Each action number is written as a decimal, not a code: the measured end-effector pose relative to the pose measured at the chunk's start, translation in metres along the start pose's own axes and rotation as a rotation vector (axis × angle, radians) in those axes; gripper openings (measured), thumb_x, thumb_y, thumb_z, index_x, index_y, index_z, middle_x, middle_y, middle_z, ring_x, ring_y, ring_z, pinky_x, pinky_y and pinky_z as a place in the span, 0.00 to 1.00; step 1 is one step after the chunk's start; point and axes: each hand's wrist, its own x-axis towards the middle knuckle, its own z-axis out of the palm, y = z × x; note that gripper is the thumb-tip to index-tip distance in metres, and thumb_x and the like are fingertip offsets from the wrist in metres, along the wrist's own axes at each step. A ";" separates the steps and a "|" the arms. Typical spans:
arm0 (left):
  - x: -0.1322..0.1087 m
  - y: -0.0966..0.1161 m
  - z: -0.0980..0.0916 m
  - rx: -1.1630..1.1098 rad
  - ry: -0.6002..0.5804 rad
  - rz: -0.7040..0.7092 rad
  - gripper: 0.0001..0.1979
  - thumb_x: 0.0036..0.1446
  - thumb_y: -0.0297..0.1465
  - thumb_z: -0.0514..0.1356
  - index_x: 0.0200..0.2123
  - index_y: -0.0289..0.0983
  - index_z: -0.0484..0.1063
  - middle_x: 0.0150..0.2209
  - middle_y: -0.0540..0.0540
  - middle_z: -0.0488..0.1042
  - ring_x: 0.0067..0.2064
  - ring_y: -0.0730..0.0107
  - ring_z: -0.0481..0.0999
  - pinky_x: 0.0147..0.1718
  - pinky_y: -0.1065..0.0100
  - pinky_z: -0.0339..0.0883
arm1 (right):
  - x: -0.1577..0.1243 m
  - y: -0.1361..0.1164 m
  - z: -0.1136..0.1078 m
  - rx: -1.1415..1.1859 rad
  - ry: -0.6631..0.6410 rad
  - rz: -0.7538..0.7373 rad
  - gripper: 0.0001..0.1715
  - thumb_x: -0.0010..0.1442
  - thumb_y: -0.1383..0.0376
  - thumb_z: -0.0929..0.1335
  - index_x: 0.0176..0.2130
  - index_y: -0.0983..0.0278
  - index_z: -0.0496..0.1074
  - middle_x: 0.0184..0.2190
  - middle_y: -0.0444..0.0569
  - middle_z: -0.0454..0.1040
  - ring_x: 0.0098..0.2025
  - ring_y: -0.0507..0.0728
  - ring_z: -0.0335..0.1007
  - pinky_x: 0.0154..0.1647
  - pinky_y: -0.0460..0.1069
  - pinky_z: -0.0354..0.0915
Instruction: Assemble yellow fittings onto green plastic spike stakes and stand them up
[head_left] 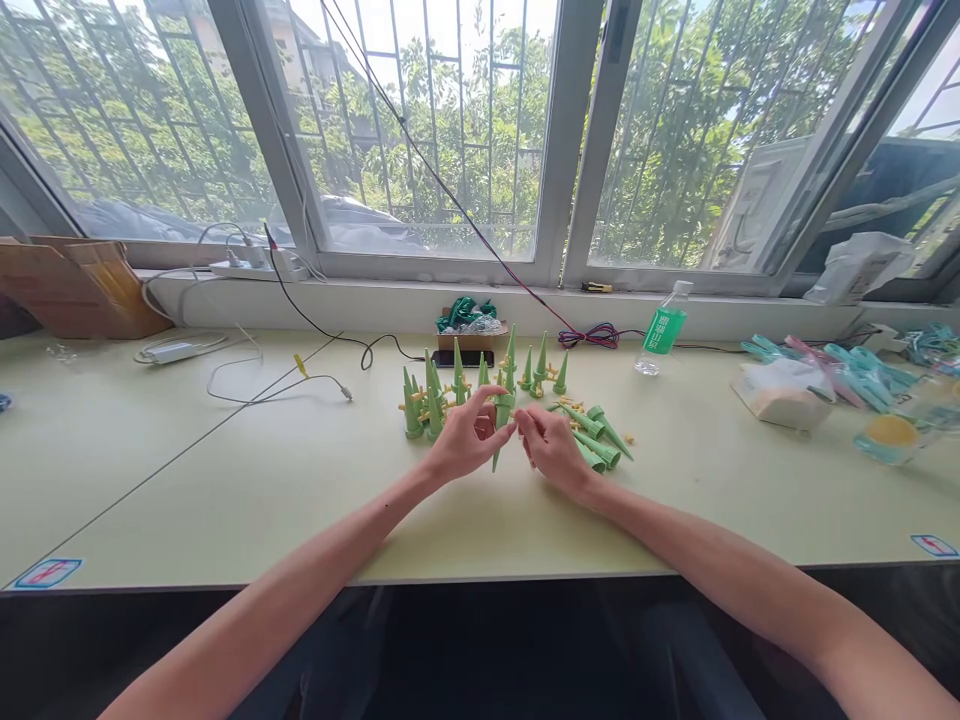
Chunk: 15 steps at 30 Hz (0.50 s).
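Observation:
My left hand (466, 436) is closed on a green plastic cone spike (501, 432), its tip pointing down toward the table. Close beside it, my right hand (553, 447) pinches at the spike's side, fingers together on a small piece I cannot make out. Behind the hands, several green spikes (433, 398) stand upright with small yellow parts among them. More green spikes (600, 440) lie flat to the right of my right hand.
The pale green table (225, 470) runs under a window. A small box with green items (469, 322), a dark phone (461, 358), a green-labelled bottle (661, 340), cables (300, 375), a cardboard box (75, 285) and bags of teal clips (832, 375) sit around.

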 end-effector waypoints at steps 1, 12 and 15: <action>0.000 0.000 0.000 0.006 -0.003 0.007 0.21 0.58 0.36 0.60 0.52 0.37 0.61 0.22 0.58 0.58 0.20 0.81 0.58 0.21 0.76 0.59 | 0.000 0.001 0.000 -0.005 0.001 0.000 0.27 0.67 0.48 0.56 0.24 0.62 0.58 0.14 0.40 0.59 0.17 0.49 0.56 0.22 0.46 0.53; 0.001 0.001 0.001 -0.076 -0.003 -0.022 0.22 0.57 0.37 0.61 0.52 0.38 0.61 0.24 0.57 0.59 0.20 0.82 0.60 0.20 0.76 0.58 | 0.000 -0.003 0.000 -0.040 0.017 0.017 0.24 0.67 0.48 0.57 0.29 0.62 0.62 0.17 0.40 0.63 0.18 0.49 0.56 0.22 0.46 0.51; 0.001 -0.001 0.001 -0.072 -0.001 -0.021 0.21 0.57 0.37 0.61 0.52 0.39 0.61 0.23 0.57 0.59 0.20 0.81 0.61 0.19 0.76 0.57 | 0.000 -0.004 -0.001 -0.033 0.005 0.014 0.23 0.67 0.49 0.57 0.30 0.62 0.62 0.17 0.40 0.63 0.18 0.50 0.56 0.22 0.46 0.52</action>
